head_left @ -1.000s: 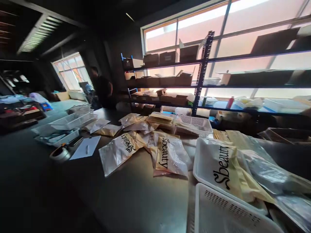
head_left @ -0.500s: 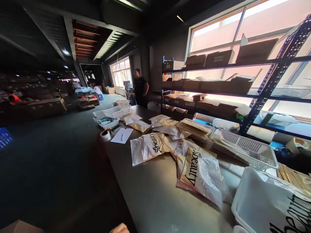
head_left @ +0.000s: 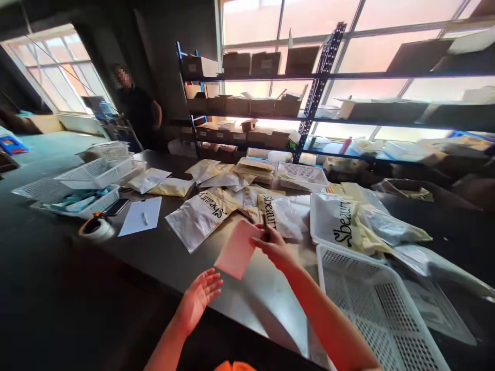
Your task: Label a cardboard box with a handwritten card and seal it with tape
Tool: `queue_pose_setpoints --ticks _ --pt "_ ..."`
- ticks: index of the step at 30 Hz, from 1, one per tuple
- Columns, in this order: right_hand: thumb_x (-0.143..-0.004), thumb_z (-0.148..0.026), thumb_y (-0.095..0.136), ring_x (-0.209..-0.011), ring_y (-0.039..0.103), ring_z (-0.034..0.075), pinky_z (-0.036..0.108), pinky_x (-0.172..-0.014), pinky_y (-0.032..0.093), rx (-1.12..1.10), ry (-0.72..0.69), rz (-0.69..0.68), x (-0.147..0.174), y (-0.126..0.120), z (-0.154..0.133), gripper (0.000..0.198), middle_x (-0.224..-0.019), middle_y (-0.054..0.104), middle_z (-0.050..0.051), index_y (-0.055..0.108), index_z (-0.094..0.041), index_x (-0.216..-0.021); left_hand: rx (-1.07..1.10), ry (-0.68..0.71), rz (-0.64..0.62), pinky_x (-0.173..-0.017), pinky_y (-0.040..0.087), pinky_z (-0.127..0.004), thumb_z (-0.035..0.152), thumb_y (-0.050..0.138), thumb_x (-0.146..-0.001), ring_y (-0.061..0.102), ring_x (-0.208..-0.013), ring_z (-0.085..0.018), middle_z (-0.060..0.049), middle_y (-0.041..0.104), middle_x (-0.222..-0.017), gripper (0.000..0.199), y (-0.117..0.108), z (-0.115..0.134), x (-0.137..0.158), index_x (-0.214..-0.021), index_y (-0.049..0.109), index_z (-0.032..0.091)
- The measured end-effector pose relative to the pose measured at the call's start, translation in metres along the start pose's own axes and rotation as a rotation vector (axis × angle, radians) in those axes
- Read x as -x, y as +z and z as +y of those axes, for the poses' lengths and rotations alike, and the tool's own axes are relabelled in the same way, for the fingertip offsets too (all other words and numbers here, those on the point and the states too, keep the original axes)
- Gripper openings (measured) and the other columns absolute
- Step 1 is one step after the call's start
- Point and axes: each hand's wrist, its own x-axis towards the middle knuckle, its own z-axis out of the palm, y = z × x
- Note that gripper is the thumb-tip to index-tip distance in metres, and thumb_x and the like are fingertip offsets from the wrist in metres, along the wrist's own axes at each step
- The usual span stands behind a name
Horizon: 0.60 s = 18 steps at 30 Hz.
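My right hand [head_left: 276, 248] pinches a pink slip of paper [head_left: 236, 251] by its right side, above the dark table [head_left: 154, 257]. A dark, thin pen-like stick [head_left: 265, 224] stands up from the same hand. To the lower left of the slip, my left hand [head_left: 198, 299] has its fingers spread, palm up, with nothing in it. Just beyond the slip lie clear and tan plastic bags printed "Sbeauty", one to the left [head_left: 204, 214] and one behind my right hand [head_left: 280, 216].
White baskets [head_left: 381, 314] stand to the right, one holding a printed bag [head_left: 344, 221]. On the left are a tape roll [head_left: 96, 229], a phone [head_left: 116, 207], a white sheet [head_left: 141, 216] and stacked baskets [head_left: 96, 172]. Boxes fill the shelf [head_left: 247, 77] behind. A person [head_left: 137, 111] stands at back left.
The view has swung to the right. Both my hands have come into sight over the table, the right one with the pink slip; before, only a bit of one hand showed at the bottom edge.
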Motion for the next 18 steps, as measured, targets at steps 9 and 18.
queue_pose_setpoints --ticks 9,18 --pt "-0.080 -0.035 0.070 -0.104 0.058 0.024 0.041 -0.089 0.051 0.461 -0.466 -0.011 -0.010 0.218 0.028 0.054 -0.121 0.057 0.010 0.055 -0.023 -0.130 0.293 0.028 -0.326 -0.097 0.046 -0.058 0.063 0.057 -0.087 0.064 -0.107 -0.038 -0.018 0.065 -0.123 0.064 -0.091 0.119 0.059 -0.127 0.061 0.013" --pt "-0.073 -0.056 0.076 -0.078 0.060 0.019 0.032 -0.068 0.054 0.211 -0.259 0.000 0.001 0.269 0.045 0.059 -0.094 0.063 0.006 0.062 -0.018 -0.116 0.115 0.132 -0.279 -0.077 0.058 -0.048 0.066 0.052 -0.088 0.063 -0.106 -0.039 -0.021 0.062 -0.125 0.070 -0.128 0.117 0.082 -0.132 0.059 0.011"
